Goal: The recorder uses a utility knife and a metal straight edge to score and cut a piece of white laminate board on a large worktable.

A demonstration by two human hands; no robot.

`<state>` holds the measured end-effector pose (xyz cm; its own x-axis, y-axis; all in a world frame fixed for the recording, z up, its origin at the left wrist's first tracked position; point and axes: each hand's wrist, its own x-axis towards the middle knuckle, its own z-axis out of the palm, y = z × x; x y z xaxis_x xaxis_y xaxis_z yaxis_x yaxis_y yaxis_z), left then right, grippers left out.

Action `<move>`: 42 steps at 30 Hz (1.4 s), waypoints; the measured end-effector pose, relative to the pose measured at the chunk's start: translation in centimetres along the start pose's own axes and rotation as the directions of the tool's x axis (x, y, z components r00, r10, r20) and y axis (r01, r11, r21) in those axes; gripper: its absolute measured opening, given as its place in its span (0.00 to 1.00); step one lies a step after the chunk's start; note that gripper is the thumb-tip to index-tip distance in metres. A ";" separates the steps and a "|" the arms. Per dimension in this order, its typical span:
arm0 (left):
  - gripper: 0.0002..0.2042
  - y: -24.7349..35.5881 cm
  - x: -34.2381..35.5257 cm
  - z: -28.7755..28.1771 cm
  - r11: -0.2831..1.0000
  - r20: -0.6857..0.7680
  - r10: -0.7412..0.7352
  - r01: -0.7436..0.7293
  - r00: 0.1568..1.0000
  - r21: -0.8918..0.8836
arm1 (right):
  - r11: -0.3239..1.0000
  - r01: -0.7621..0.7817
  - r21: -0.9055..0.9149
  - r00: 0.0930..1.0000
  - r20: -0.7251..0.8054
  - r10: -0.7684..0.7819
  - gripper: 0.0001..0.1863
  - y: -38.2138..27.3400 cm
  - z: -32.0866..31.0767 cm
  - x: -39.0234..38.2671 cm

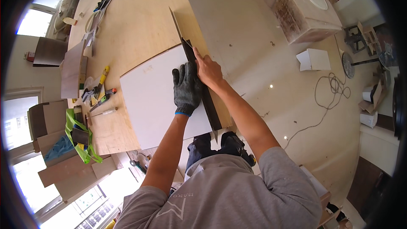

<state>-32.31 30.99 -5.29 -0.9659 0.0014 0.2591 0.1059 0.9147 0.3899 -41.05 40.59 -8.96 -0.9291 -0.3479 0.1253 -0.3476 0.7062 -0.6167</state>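
Note:
A white rectangular panel (148, 89) lies near the front right of the plywood table. Along its right edge runs a long dark strip (208, 106), its thin ends reaching past the panel at the far and near sides. My left hand (187, 85), in a dark grey work glove with a blue cuff, rests flat on the panel beside the strip, fingers stretched out. My bare right hand (208, 71) is closed at the strip's outer side, index finger pointing along it. Its fingertips press against the strip; the curled fingers are partly hidden.
On the plywood table (140, 21), clamps (95, 91) with yellow and red parts and a screwdriver (104, 112) lie at the left. A bright green bag (80, 140) hangs at the left edge. Right, a box-shaped cabinet (303, 17), a white carton (313, 59) and a coiled cable (335, 87) are on the floor.

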 end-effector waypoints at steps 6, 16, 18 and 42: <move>0.31 0.0 0.2 -0.2 1.000 -0.010 0.018 -0.018 1.000 -0.014 | 1.000 -0.015 0.003 0.999 0.052 0.015 0.28 0.0 -0.3 0.5; 0.32 0.3 0.3 -0.6 0.999 -0.034 0.031 -0.032 0.999 -0.033 | 1.000 -0.026 0.004 0.996 0.083 0.026 0.28 -0.1 -0.6 0.4; 0.32 0.3 0.2 -0.4 0.999 -0.038 0.022 -0.023 0.999 -0.026 | 1.000 -0.010 -0.003 0.997 0.072 0.011 0.28 -0.2 -0.7 0.4; 0.31 -1.5 -0.6 1.7 0.993 -0.054 0.067 -0.062 0.996 0.098 | 0.994 0.060 -0.087 0.969 0.246 -0.037 0.35 -0.1 -4.6 -12.1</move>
<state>-32.30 30.26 -7.50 -0.9424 0.0413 0.3318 0.1416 0.9482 0.2845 -30.34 47.61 -6.86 -0.8560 -0.5149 -0.0472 -0.4124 0.7350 -0.5383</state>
